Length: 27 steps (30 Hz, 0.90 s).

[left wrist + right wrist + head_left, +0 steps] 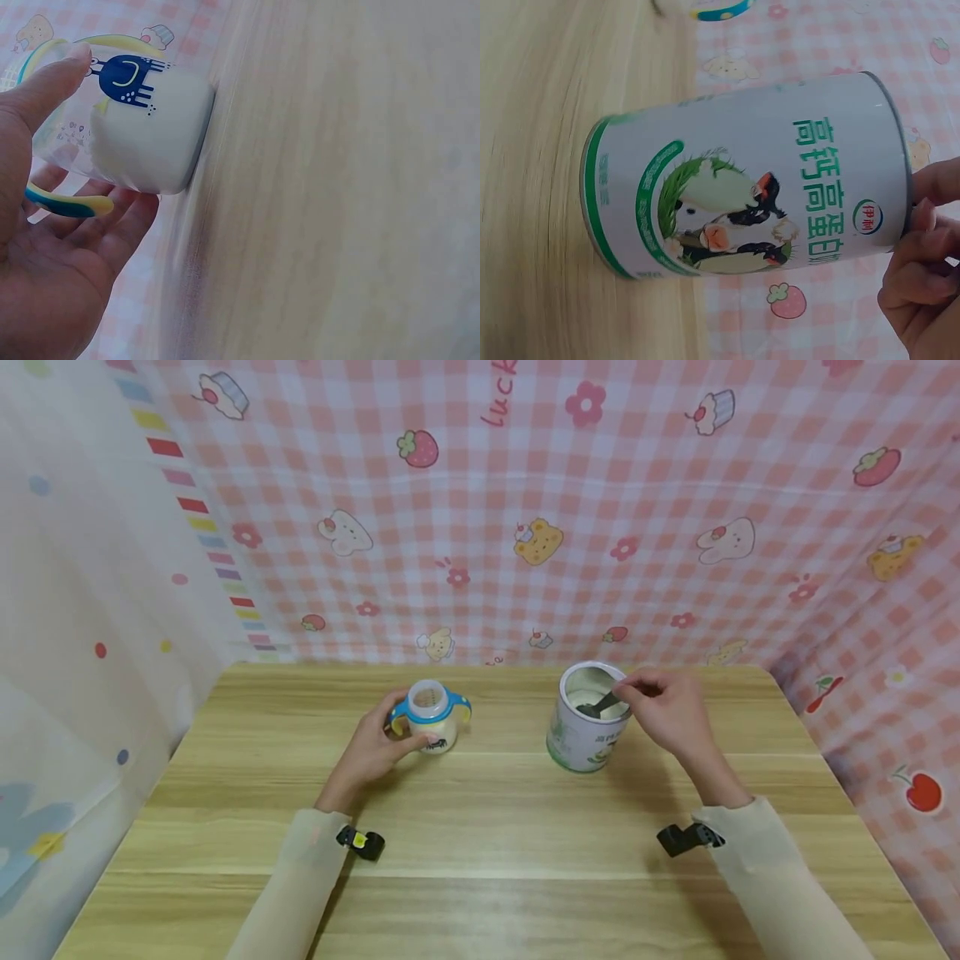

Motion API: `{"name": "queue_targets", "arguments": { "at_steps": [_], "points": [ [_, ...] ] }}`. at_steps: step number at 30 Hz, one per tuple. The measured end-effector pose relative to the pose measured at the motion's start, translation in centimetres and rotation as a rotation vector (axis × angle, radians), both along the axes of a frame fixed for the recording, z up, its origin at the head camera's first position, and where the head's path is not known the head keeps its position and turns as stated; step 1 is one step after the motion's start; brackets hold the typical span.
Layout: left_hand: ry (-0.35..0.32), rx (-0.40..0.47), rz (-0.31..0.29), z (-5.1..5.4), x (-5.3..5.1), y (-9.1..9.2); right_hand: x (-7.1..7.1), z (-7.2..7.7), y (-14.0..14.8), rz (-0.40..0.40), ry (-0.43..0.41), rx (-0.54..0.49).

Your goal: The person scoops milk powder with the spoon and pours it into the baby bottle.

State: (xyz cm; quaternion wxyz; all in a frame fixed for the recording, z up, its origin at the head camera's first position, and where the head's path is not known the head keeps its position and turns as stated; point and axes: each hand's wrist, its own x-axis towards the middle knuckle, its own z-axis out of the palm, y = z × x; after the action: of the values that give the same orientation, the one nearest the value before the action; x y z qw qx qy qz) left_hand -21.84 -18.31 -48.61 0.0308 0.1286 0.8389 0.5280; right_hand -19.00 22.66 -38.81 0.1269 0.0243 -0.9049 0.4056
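Note:
A clear baby bottle [437,737] with a blue collar and two blue-yellow handles stands upright on the table, its top uncapped. White powder fills its lower part in the left wrist view. My left hand [377,742] holds the bottle from the left, thumb across its front and fingers behind. To the right stands an open milk powder tin [583,742], white with a green base rim and a cow picture. Between thumb and fingers, my right hand [670,706] pinches the handle of a dark scoop [600,704] dipped inside the tin's mouth. Pale powder [581,697] shows inside.
The wooden table [480,835] carries the bottle and the tin near its back edge. Behind it hangs a pink checked curtain [480,585] with printed figures; a white dotted curtain [97,610] hangs at the left. Black wrist cameras sit at both cuffs.

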Motion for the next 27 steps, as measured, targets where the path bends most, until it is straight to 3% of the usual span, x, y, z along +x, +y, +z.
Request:
{"name": "queue_targets", "arguments": {
  "at_steps": [10, 16, 23, 27],
  "points": [
    [0.011, 0.005, -0.003, 0.1, 0.1, 0.1, -0.2, -0.3, -0.7, -0.017, 0.122, 0.136],
    [-0.005, 0.015, 0.007, -0.1, -0.1, 0.3, -0.3, -0.2, -0.2, -0.043, 0.105, 0.101],
    [-0.052, 0.011, 0.001, 0.2, 0.0, 0.1, -0.5, -0.5, 1.1, 0.020, 0.138, 0.056],
    [-0.047, 0.045, 0.002, 0.6, 0.2, -0.7, -0.4, -0.3, 1.9, 0.054, 0.160, 0.066]
  ]
}}
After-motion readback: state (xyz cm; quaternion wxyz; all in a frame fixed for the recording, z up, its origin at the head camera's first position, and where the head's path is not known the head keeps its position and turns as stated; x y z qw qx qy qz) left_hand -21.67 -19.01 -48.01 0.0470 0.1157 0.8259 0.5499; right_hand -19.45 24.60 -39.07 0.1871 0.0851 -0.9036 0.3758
